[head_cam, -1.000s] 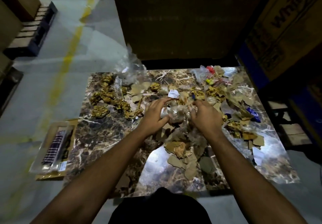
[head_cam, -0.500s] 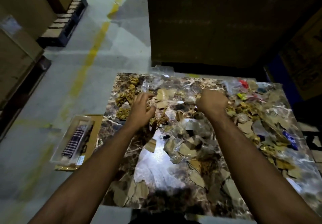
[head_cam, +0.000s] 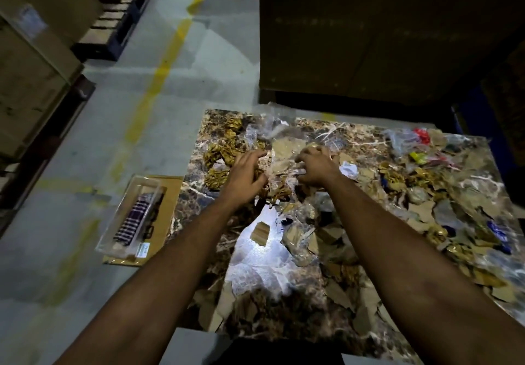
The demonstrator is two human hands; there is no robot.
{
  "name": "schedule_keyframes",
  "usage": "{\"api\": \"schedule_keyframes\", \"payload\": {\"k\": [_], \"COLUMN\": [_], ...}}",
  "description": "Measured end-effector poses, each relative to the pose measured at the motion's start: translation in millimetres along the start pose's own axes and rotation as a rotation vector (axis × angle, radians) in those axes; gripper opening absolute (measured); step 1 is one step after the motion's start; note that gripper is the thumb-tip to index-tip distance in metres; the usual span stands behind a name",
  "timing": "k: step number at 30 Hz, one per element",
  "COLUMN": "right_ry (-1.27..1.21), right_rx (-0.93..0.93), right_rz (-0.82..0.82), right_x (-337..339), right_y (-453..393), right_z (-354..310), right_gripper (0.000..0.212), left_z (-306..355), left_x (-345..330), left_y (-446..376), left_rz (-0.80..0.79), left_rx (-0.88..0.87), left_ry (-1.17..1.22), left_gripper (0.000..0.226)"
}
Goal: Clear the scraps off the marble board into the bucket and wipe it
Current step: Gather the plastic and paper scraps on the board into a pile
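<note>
Clear box: we see it on card, on the floor left of the fingers.
Pallet: we see it far beyond them, leftward.

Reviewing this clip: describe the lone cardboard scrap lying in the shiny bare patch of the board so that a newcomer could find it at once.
Start at the brown veined marble board and find the bright glare patch between the two forearms. The small tan rectangular cardboard scrap lies alone there, below the left hand. Unlike the torn cardboard heap to its right, it touches no other scrap.
</note>
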State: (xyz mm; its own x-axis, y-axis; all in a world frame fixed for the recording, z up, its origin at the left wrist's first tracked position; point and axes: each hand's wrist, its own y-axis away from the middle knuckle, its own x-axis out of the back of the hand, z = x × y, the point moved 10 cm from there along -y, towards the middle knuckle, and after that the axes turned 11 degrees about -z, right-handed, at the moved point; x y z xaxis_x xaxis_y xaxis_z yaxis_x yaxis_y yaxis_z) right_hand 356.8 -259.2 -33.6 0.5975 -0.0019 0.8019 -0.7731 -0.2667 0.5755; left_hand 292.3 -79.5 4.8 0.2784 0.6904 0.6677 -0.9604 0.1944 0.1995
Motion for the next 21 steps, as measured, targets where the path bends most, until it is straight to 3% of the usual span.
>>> {"api": "schedule_keyframes", "payload": {"k": [7,11,13,16,21], "right_ry": [-0.048,-0.003,0.037,0.057,0.009], "right_rx": [0.032,-0.014,-0.013,0.011,0.052], "right_rz": [0.185,0.029,-0.082,-0.056,0.124], "right_x": [14,-5,-22,-29,-19], "right_y": [32,26,17,10,23], "right_z": [1,12,12,11,15], "right_gripper": [0.053,0.043,0.054,0.073,0.044], "left_z": [7,17,20,17,0], "left_x": [2,-12,-17,-15,-9], "left_y": [4,1,5,14,31], "left_rz": [0.004,-0.039,-0.055,-0.034,-0.003], "left_rx": [-0.007,0.007,0.01,0.012,0.045], "left_ry": [0.037,0.051,0.032,0.004,0.002], "left_gripper": [0.053,0.052,0.053,0.053,0.05]}}
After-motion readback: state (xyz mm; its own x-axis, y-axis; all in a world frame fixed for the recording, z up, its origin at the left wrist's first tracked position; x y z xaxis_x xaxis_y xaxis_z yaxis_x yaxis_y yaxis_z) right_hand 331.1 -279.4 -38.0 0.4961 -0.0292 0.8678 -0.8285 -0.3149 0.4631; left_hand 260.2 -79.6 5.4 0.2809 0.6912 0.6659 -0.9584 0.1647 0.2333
